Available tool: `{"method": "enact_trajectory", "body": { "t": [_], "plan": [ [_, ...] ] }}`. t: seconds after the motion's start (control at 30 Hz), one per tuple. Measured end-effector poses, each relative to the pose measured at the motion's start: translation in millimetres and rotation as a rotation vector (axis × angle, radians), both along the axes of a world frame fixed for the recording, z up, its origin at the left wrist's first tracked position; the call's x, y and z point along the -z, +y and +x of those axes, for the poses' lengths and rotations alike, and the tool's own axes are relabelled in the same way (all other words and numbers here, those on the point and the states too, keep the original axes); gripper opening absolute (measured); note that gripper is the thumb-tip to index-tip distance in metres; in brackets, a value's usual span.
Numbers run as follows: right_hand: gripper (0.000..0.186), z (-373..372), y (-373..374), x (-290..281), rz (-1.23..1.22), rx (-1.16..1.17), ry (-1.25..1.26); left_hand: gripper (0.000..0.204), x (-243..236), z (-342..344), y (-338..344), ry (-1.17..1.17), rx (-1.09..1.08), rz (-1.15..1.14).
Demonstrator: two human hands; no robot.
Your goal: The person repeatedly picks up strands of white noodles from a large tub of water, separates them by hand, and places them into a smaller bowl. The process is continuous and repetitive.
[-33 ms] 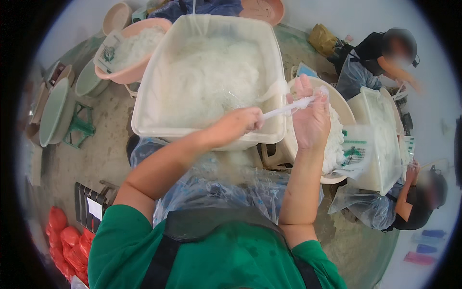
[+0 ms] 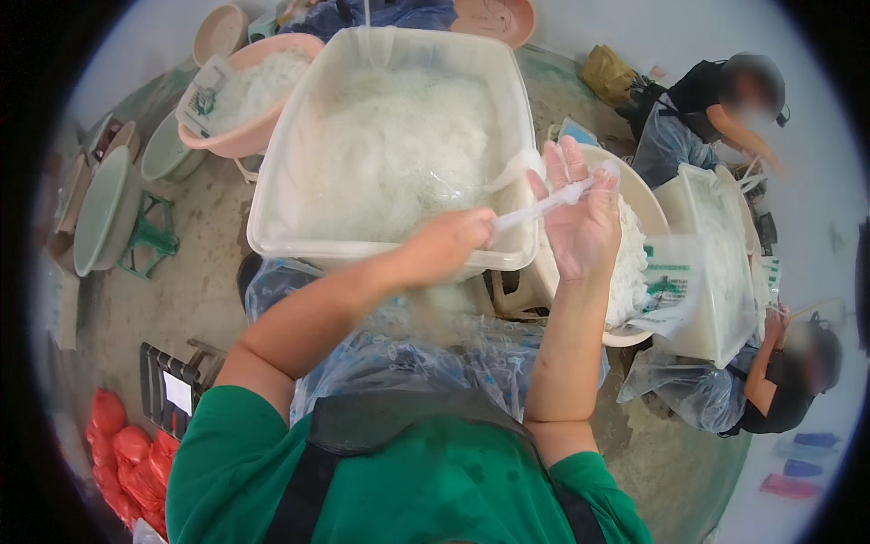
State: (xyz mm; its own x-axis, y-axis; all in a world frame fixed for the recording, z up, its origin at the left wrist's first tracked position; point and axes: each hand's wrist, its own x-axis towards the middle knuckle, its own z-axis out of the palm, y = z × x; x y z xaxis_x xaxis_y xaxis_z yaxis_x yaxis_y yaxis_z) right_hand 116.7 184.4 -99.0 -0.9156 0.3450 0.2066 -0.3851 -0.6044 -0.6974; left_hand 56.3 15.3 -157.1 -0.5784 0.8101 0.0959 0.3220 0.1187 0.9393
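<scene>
A wet, translucent white strand stretches between my two hands over the right rim of the large white tub. My left hand is closed round one end; its fingers are smeared by motion. The other end crosses the palm of my right hand and is caught at the thumb side, while the other fingers stay spread upward. In the tub lies a whitish, tangled mass in water. Below my right hand, a round cream basin holds white, clumped material.
Behind left stands a pink basin with similar white material. Green basins, a green stool and red bags are at the left. Two people work at the right around another white tub.
My left hand has shifted slightly and blurs. The fingers of my right hand have spread wider apart. The strand still runs between both hands.
</scene>
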Motion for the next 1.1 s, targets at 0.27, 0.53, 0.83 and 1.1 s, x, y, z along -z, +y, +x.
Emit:
{"method": "enact_trajectory", "body": {
  "t": [0.27,0.53,0.83,1.1],
  "plan": [
    [0.018,11.5,-8.0,-40.6,-0.128,-0.549,0.343,0.019,13.0,-21.3,23.2,-0.916,-0.568,0.362],
    [0.02,21.4,35.1,4.4,1.815,0.833,-0.704,0.02,-78.6,-22.9,11.3,-0.988,0.052,0.367],
    [0.019,-19.6,-39.0,2.6,1.078,0.007,-0.404,0.03,-67.9,-76.2,1.9,-0.511,-0.12,0.191],
    [0.014,-78.8,45.2,93.0,2.613,0.086,-0.535,0.027,-100.1,-139.3,-72.7,-0.727,0.302,1.225]
  ]
}}
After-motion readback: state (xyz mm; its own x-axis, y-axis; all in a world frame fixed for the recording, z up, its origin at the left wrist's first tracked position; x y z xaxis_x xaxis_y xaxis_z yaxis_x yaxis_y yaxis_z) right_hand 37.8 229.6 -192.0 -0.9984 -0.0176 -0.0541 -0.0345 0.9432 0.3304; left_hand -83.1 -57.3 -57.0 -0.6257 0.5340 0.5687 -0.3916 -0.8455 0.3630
